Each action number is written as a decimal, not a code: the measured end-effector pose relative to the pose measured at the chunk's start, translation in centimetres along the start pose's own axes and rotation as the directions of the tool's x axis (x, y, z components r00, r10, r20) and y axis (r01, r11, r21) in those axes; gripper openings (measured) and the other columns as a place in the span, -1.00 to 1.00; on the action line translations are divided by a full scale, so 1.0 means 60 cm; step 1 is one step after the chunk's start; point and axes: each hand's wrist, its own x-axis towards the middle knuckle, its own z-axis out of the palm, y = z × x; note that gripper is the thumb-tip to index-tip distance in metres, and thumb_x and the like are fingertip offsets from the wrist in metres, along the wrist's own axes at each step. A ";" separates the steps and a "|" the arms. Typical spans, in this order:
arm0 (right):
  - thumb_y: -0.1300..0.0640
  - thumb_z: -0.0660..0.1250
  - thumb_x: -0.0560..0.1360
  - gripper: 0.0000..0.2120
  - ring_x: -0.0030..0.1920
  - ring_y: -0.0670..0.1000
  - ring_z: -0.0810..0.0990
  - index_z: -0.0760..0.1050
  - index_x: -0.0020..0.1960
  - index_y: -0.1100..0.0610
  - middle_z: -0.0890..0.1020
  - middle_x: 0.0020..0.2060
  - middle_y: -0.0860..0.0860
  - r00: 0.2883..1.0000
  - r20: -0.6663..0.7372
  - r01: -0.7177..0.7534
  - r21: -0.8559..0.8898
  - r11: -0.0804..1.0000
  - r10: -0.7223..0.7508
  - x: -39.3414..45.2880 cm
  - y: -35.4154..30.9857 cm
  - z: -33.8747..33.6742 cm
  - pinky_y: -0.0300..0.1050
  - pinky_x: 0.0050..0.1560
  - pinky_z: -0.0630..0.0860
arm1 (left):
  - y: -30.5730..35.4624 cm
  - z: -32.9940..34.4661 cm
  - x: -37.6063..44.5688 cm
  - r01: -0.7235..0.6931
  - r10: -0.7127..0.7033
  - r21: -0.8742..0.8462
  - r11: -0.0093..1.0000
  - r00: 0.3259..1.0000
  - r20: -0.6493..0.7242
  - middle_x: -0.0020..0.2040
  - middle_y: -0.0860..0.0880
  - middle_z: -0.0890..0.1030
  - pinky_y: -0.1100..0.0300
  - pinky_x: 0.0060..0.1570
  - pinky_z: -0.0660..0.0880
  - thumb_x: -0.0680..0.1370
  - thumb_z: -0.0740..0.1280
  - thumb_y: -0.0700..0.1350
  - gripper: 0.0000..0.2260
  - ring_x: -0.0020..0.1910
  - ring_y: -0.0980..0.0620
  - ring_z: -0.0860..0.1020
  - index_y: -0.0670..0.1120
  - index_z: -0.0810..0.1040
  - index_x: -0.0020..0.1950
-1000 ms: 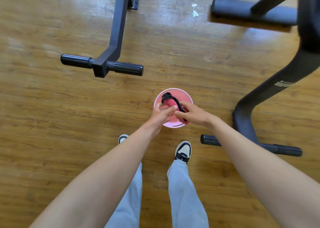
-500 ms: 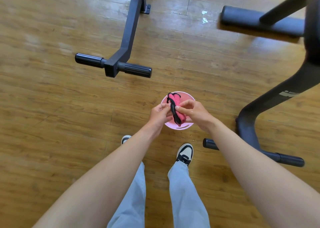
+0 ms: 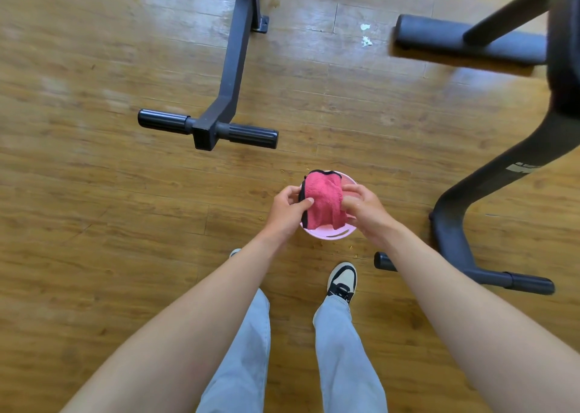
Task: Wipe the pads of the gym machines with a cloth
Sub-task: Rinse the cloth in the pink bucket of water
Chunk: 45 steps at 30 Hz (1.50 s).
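Across a glossy wood-plank floor (image 3: 94,208), a person stands looking straight down, both bare forearms reaching forward over pale blue trouser legs (image 3: 244,359) and black-and-cream sneakers (image 3: 342,279). Daylight glares off the boards toward 12 o'clock, where two small white specks (image 3: 365,36) mark the wood.

At 11 o'clock from the hands, a dark steel machine base (image 3: 233,67) runs away up the frame and ends in a crossbar with black ribbed end caps (image 3: 252,135) lying flat on the floor. At 3 o'clock, a second machine's curved dark frame (image 3: 464,199) rises from a floor bar (image 3: 514,282) capped at both ends; its near end sits just beside the right forearm. At 1 o'clock, a long padded roller (image 3: 464,40) is held on a slanted tube, and a blurred dark mass fills the upper right edge.

Directly ahead of the feet, a pale pink bucket (image 3: 329,235) sits on the floor, mostly hidden; what it holds cannot be made out. Above it, the pink cloth (image 3: 323,199), edged in black, is held spread between both hands. The left hand (image 3: 287,208) pinches its left edge with thumb and curled fingers, and the right hand (image 3: 365,208) grips its right edge the same way.
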 end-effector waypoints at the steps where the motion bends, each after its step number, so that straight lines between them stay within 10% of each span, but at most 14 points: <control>1: 0.45 0.26 0.50 -0.55 0.09 0.17 0.70 0.47 0.34 0.16 0.65 0.13 0.21 1.000 0.010 -0.025 0.021 0.999 0.025 0.000 0.000 0.002 0.13 0.15 0.66 | 0.003 -0.005 0.002 -0.020 0.019 0.030 0.999 1.000 0.018 0.05 -0.09 0.69 0.03 0.00 0.66 0.62 0.40 -0.24 -0.85 0.08 -0.11 0.68 0.01 0.56 0.07; 7: 0.16 0.33 0.59 -0.90 0.08 0.09 0.65 0.59 0.06 0.15 0.68 -0.01 0.07 0.995 0.065 -0.090 0.169 0.981 0.081 -0.013 0.003 0.028 0.00 0.24 0.56 | 0.027 -0.045 0.007 -0.184 0.138 0.188 0.965 0.962 0.235 0.14 -0.01 0.67 0.17 0.00 0.61 0.56 0.50 -0.21 -0.80 0.07 0.02 0.63 -0.06 0.63 0.15; 15: 0.24 0.45 0.54 -0.56 0.19 0.14 0.68 0.46 0.38 0.10 0.66 0.25 0.17 0.973 0.212 -0.136 0.223 0.965 0.088 -0.038 0.001 0.071 0.03 0.17 0.62 | 0.078 -0.112 0.032 -0.125 0.003 0.294 0.947 0.924 0.382 0.00 -0.06 0.63 0.20 -0.15 0.48 0.66 0.31 -0.27 -0.82 -0.07 0.02 0.56 -0.02 0.59 0.15; 22: -0.09 0.44 0.52 -0.54 0.30 0.03 0.62 0.50 0.39 -0.06 0.66 0.28 0.01 0.931 0.316 -0.241 0.165 0.956 0.180 -0.055 0.005 0.087 0.06 0.36 0.49 | 0.123 -0.161 0.041 -0.169 -0.138 0.404 0.899 0.766 0.627 0.21 0.00 0.68 0.05 0.10 0.65 0.63 0.41 -0.18 -0.70 0.17 0.00 0.66 0.10 0.60 0.33; 30: 0.15 0.43 0.59 -0.75 0.11 0.13 0.71 0.55 0.25 0.14 0.69 0.18 0.19 0.995 0.004 -0.100 0.237 0.966 0.102 -0.003 0.029 0.112 0.02 0.09 0.68 | 0.085 -0.171 0.082 0.034 -0.302 0.723 0.690 0.921 0.245 0.00 0.04 0.72 0.18 -0.10 0.53 0.43 0.51 0.31 -0.58 -0.03 0.08 0.64 0.01 0.71 0.05; 36: 0.19 0.35 0.65 -0.79 0.07 0.12 0.73 0.54 0.27 0.12 0.70 0.13 0.13 0.983 -0.017 -0.179 0.152 0.972 0.184 0.068 0.086 0.095 0.08 0.10 0.68 | -0.003 -0.173 0.143 0.171 -0.357 0.433 0.885 0.845 0.398 0.19 -0.03 0.70 0.01 0.35 0.49 0.56 0.49 0.07 -0.65 0.23 -0.03 0.65 -0.09 0.61 0.24; 45: 0.20 0.20 0.70 -0.87 0.03 0.09 0.61 0.52 0.12 0.10 0.62 -0.06 0.00 0.962 -0.273 -0.053 -0.132 0.990 0.015 0.257 0.167 0.100 -0.05 0.08 0.54 | -0.154 -0.100 0.249 0.112 -0.133 0.374 0.921 0.991 0.031 -0.15 -0.05 0.65 0.26 -0.39 0.52 0.63 0.42 -0.15 -0.85 -0.29 0.05 0.63 -0.05 0.44 -0.01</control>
